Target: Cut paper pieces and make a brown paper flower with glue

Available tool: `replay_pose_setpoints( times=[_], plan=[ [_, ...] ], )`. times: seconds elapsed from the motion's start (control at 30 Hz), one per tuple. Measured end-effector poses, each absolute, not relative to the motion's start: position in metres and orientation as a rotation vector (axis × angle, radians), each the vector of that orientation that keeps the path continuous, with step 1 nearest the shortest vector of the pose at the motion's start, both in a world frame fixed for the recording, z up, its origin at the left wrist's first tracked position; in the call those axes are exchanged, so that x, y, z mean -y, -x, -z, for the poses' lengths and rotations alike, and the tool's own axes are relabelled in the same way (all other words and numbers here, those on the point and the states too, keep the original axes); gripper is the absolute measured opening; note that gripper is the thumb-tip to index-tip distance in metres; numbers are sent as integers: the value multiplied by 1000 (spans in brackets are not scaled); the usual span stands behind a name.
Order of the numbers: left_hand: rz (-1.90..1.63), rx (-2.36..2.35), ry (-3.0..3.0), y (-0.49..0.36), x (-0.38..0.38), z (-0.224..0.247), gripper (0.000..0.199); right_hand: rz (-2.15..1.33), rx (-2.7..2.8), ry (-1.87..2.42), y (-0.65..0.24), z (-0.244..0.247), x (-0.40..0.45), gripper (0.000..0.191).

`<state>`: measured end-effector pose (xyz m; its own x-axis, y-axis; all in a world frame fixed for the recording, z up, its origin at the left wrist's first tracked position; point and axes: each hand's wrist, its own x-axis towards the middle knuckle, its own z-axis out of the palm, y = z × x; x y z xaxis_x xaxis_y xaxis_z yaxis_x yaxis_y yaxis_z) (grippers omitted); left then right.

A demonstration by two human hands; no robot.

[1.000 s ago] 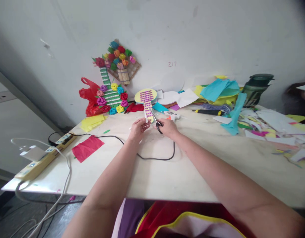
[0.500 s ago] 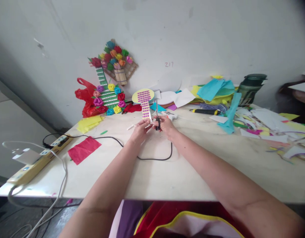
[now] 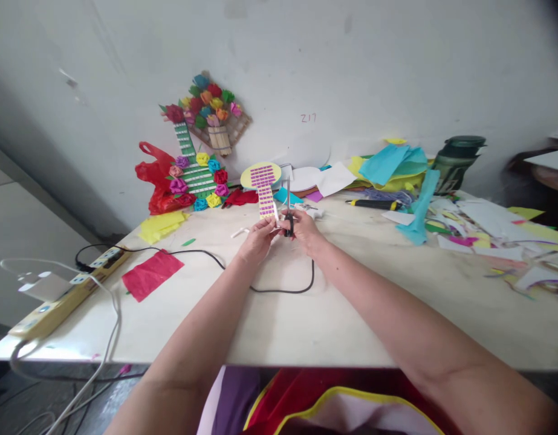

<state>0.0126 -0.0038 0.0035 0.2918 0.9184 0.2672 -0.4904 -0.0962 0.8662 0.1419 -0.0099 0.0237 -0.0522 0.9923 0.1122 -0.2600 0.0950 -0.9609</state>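
Note:
My left hand (image 3: 260, 237) pinches a narrow white strip (image 3: 275, 211) over the middle of the table. One end of the strip points up and the other pokes out at the left of the fingers; it looks like paper. Right beside it, my right hand (image 3: 302, 228) grips scissors (image 3: 288, 208) by their black handles, the blades pointing away from me. The fingers of both hands nearly touch. Just beyond them is a yellow paddle-shaped craft piece (image 3: 262, 176) with rows of purple dashes. The near end of its handle is close to my left fingertips.
A black cable (image 3: 279, 291) loops under my forearms from the power strip (image 3: 70, 290). Red crepe paper (image 3: 152, 275) and yellow paper (image 3: 164, 226) lie left. Paper scraps (image 3: 491, 220), a black-and-yellow tool (image 3: 373, 204) and a dark green bottle (image 3: 456, 163) are right. Flower crafts (image 3: 199, 178) lean on the wall.
The upper end of the white strip stands a little higher above my left fingers. The scissor blades have shifted very slightly right. Both hands otherwise stay in place.

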Motion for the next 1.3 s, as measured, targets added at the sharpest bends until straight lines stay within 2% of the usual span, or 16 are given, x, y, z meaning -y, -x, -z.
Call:
replay_pose_setpoints(
  times=[0.33, 0.7, 1.3],
  plan=[
    [-1410, -817, -1200, -4, -3, -1, 18, -1141, 1325, 933, -143, -19, 8, 38],
    [-1401, -722, -1121, -4, -4, 0, 21, -1288, 1175, 975, -143, -22, 9, 33],
    [-1313, -737, -1301, -6, 1, -1, 21, -1288, 1113, 958, -144, -21, 8, 34]
  ],
)
